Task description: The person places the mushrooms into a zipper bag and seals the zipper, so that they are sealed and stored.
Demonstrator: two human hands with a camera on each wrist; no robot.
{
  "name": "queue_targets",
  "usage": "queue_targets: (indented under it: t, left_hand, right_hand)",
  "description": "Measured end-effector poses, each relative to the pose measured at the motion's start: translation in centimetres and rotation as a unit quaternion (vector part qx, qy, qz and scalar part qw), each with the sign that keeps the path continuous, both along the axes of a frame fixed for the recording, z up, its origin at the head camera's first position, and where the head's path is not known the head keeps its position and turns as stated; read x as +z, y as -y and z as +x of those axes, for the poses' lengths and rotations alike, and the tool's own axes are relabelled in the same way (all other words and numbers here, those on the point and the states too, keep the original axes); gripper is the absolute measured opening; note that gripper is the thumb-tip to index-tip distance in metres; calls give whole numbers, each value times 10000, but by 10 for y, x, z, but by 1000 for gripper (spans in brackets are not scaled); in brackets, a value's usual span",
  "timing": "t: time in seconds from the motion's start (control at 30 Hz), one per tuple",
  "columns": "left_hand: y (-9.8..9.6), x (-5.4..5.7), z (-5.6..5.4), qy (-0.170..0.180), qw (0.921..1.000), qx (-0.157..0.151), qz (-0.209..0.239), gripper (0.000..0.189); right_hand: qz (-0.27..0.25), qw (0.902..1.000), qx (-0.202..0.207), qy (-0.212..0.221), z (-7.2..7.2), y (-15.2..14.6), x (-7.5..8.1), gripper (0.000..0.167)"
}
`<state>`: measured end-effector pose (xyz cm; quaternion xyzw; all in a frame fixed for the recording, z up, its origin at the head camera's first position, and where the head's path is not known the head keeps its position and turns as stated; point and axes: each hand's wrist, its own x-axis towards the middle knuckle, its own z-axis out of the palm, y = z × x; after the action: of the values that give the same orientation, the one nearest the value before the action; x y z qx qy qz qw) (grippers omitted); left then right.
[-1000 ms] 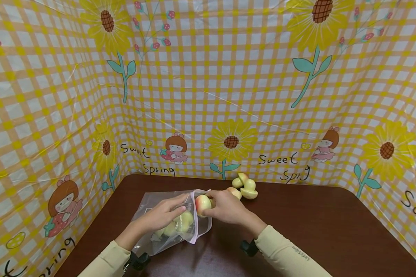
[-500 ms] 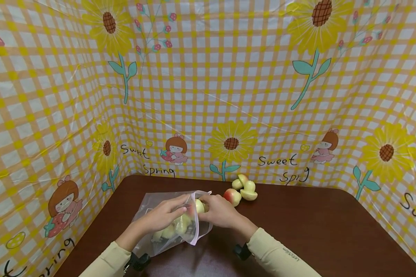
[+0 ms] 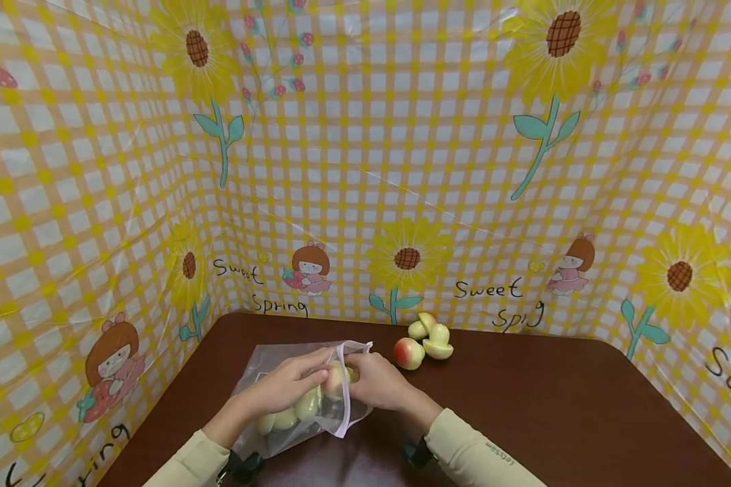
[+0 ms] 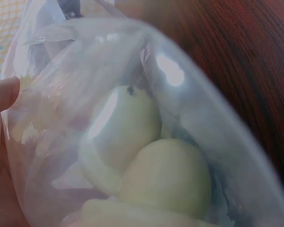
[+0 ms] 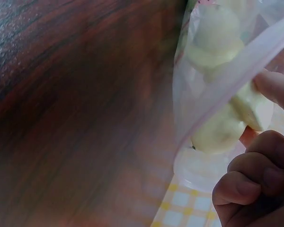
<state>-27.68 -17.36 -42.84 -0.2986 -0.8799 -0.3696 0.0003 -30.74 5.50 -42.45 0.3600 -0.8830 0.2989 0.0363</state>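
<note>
A clear zip bag (image 3: 268, 439) with a lilac zip edge lies on the table, its mouth towards the right. Several pale yellow, mushroom-shaped pieces (image 3: 285, 418) show through its film. Over the bag's upper side rests my left hand (image 3: 289, 382), fingers nearly straight and thumb apart, touching the plastic. My right hand (image 3: 380, 379) reaches into the mouth and grips a pale toy mushroom (image 5: 253, 111) with a reddish cap between thumb and finger. Its other fingers are curled in the right wrist view. Two rounded pieces (image 4: 165, 175) lie against each other inside the bag.
Behind the right hand sit several more toy mushrooms, one with a red cap (image 3: 409, 354) and one tipped upside down (image 3: 438, 341). The dark brown table (image 3: 524, 406) meets a checked cloth (image 3: 353, 176) at the back and sides.
My right hand has moved left and into the bag with the toy mushroom. The red-capped one behind it has come fully into view. The left hand stays on the bag.
</note>
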Motion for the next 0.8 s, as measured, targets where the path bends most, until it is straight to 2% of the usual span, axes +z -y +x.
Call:
queue_targets:
  t: [0.23,0.33,0.5,0.67,0.8]
  left_hand:
    - [-2,-3,2,-53,10000,-58,20,54]
    - [-3,-3,2,-39,10000,-72,16,54]
    - [-2,-3,3,56,10000,-5,-14,54]
    - [-2,-1,3,25,10000,19,-4,54]
    - [-1,0,2,39,10000,35,-16,54]
  right_hand:
    - [18,9999,-1,116,2,1,-8,20]
    - [86,9999,-46,78,1,-1,-9,23]
    - [57,9999,-21,89,1,-6,-9,15]
    - [25,9998,-157,143,0,-12,-7,19]
    - [139,9996,-188,170,-1,-16,-7,14]
